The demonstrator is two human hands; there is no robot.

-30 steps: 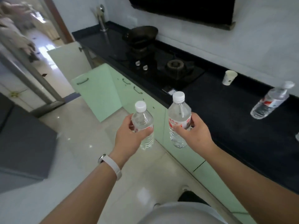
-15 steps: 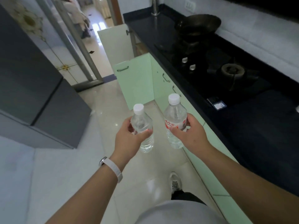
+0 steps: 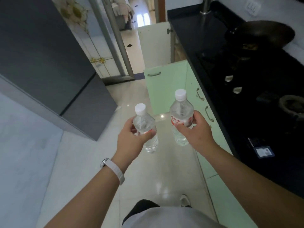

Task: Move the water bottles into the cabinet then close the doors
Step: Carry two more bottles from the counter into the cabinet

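Just bottle one [image 3: 144, 121] in curled left hand [image 3: 131, 139], bottle two [image 3: 181, 111] in curled right hand [image 3: 195, 132].

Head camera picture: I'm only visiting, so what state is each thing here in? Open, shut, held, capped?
left hand: grips the left bottle
right hand: grips the right bottle
left bottle: cap on, held above the floor
right bottle: cap on, held above the floor
green cabinet door: swung open
far cabinet door: open, white side showing
wok: sitting on the stove
stove: no flame visible
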